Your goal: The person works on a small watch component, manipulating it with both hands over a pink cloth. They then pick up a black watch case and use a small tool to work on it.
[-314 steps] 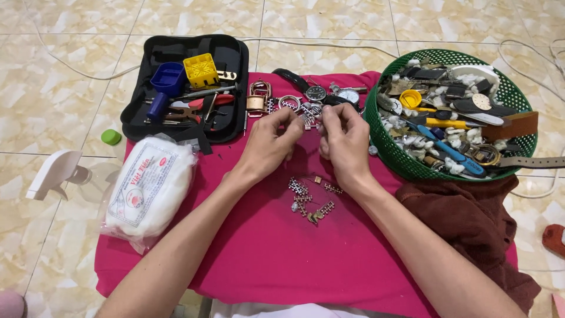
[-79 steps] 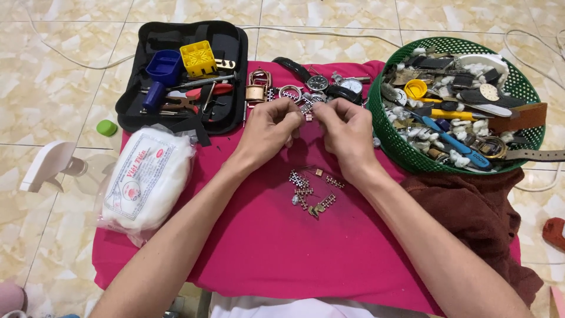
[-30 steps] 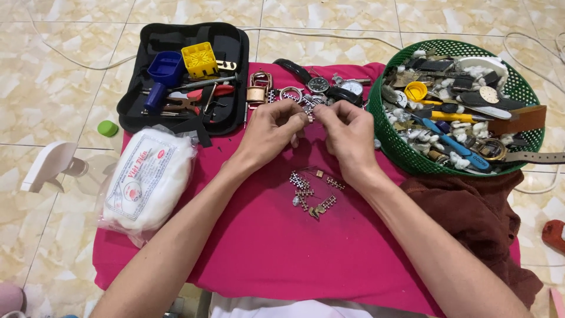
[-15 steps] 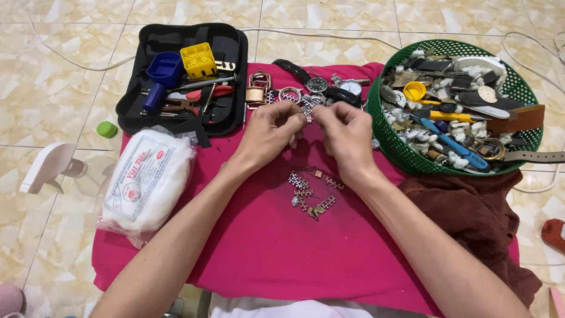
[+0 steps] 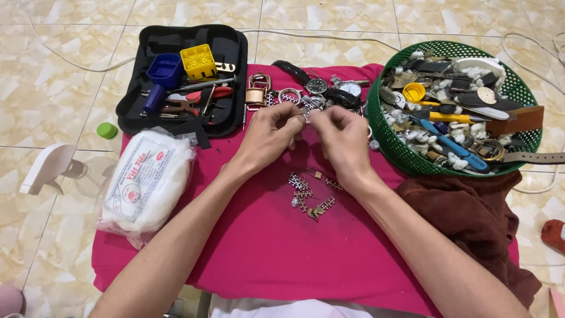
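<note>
Here my left hand (image 5: pixel 268 132) and my right hand (image 5: pixel 341 138) meet over the middle of the bench, fingers narrowed to a pinch on a small metal piece (image 5: pixel 306 116) held between the two sets of fingertips. It is too small to tell exactly what it is, though it looks like a bit of watch bracelet. I hold it up close and centred, I think, so both thumbs can work it at once.

Just below my wrists lie loose bracelet links (image 5: pixel 309 191) on the pink cloth (image 5: pixel 259 247), kept near so they are easy to pick from, and the plain bright cloth makes tiny parts stand out. Beyond my fingers sits a row of watches (image 5: pixel 329 94) and a brass padlock (image 5: pixel 256 94) at the far edge of the cloth.

To my left the black tool case (image 5: pixel 176 82) lies open, with a blue holder, a yellow block and red-handled tools inside, within reach. Nearer me on that side is a bag of white cotton (image 5: pixel 144 182). To my right the green basket (image 5: pixel 388 138) is heaped with watch parts, straps and tools, and a brown cloth (image 5: pixel 471 218) is bunched beside it.

The bench is low and stands on a beige tiled floor (image 5: pixel 53 88), where a white cord, a green cap (image 5: pixel 107 130) and a white plastic piece (image 5: pixel 44 168) lie.
</note>
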